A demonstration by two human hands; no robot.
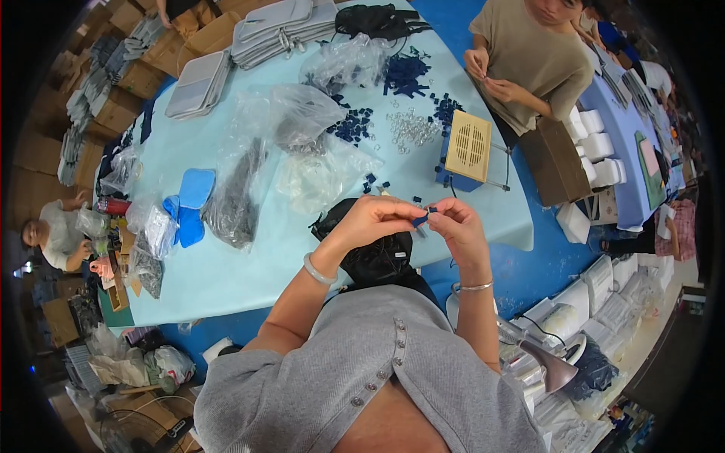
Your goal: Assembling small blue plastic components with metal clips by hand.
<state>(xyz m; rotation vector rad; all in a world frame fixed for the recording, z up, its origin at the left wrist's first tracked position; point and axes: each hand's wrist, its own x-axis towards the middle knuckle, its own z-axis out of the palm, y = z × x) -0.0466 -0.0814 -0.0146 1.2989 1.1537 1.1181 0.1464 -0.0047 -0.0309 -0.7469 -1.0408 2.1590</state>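
Observation:
My left hand [377,217] and my right hand [459,230] meet above the near edge of the table, both closed. Between their fingertips is a small dark blue fabric tab [420,221], pinched from both sides. Whether a metal ring sits in it is too small to tell. Below my hands lies a black mesh bag [377,260], partly covered by my left wrist. A few dark blue tabs [370,183] rest just beyond my hands. Farther off are a heap of small silvery rings [411,128] and piles of dark blue tabs [353,127] and strips [406,74].
A tan-and-blue box with a slotted front [467,147] stands at the table's right. Clear plastic bags [302,113], blue pouches [195,192] and stacked grey cases [283,34] occupy the pale table [204,279]. A co-worker [532,57] stands at the far right, hands together.

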